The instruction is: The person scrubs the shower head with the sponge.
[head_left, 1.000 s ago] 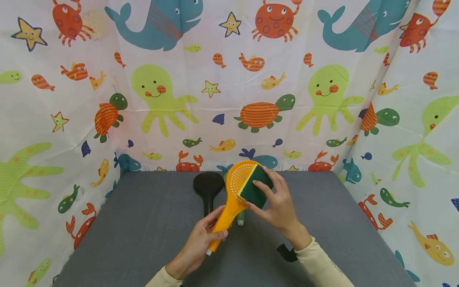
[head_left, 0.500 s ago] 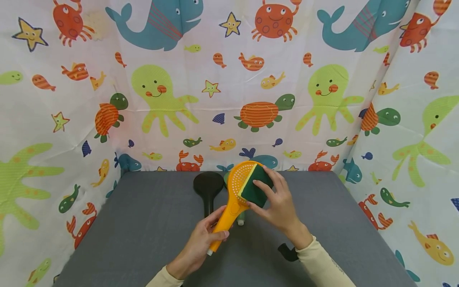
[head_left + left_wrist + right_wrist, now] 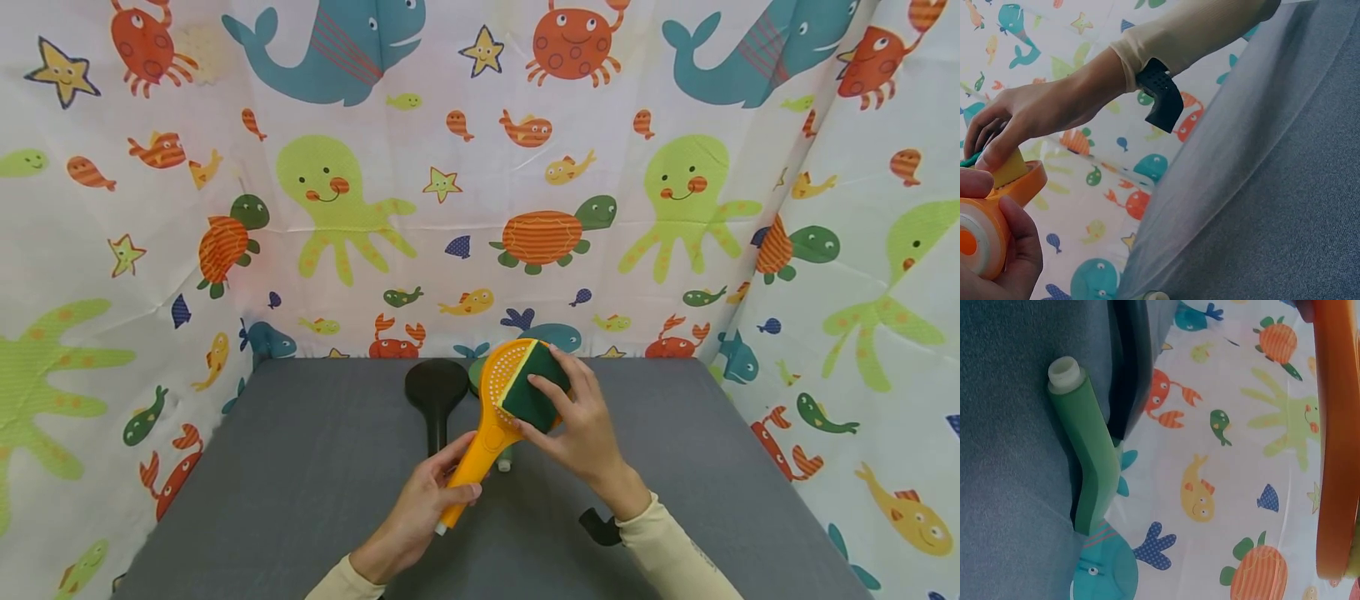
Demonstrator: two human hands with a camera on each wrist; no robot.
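My left hand (image 3: 420,512) grips the handle of an orange shower head (image 3: 491,417) and holds it tilted above the grey table (image 3: 300,500). My right hand (image 3: 581,425) pinches a green and yellow sponge (image 3: 528,392) against the head's perforated face. In the left wrist view my left hand (image 3: 1004,250) curls round the orange handle end (image 3: 975,240), and the right hand (image 3: 1035,112) presses the sponge's yellow edge (image 3: 1007,169). The right wrist view shows only the orange rim (image 3: 1335,437).
A black shower head (image 3: 437,396) lies on the table to the left of the orange one. A green shower head (image 3: 1091,469) lies under it, its handle end (image 3: 503,458) poking out. Sea-animal patterned curtains (image 3: 480,183) close in the back and both sides.
The sponge and my right hand have shifted very slightly on the orange head. Both hands keep their grips.
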